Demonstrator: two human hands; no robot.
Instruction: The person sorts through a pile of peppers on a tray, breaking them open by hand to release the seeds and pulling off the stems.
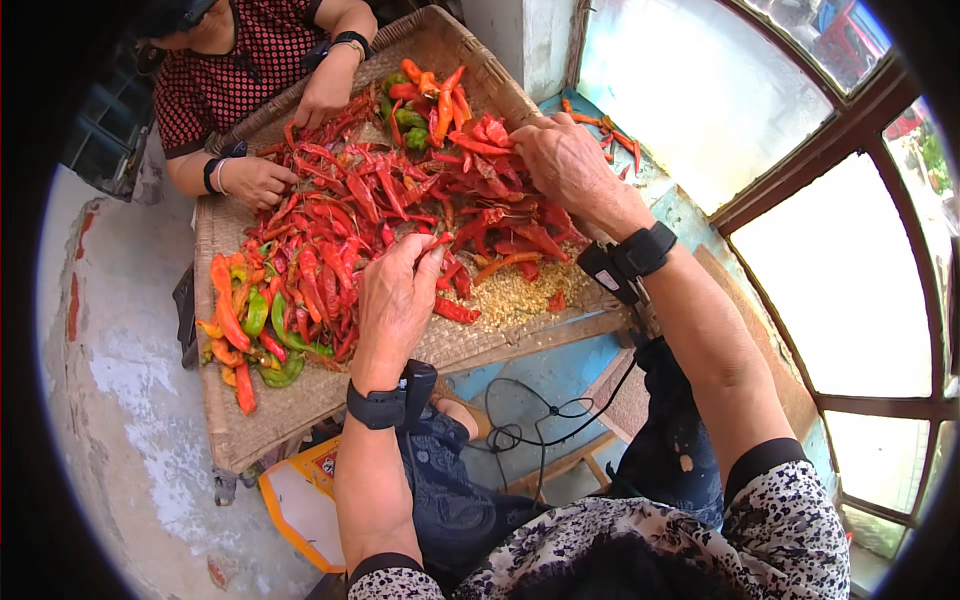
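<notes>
Black cable [510,437] lies looped at 5 o'clock, below the woven tray [226,440]; a foot catching it could cause a stumble. At 6 o'clock the left hand [393,292] pinches a red pepper [441,240] between thumb and finger; a slack pinch might drop it. Pale seeds [530,297] spread at 4 o'clock near the close rim, where a brushing forearm could spill them. Red peppers [365,196] are heaped mid-tray. At 2 o'clock the right hand [570,168] curls over the pile's edge; I cannot tell whether it grips one, and an outward push could tip peppers off. Farther, at 10 o'clock, a co-worker's hand [256,183] shares the pile, so fingers could collide.
</notes>
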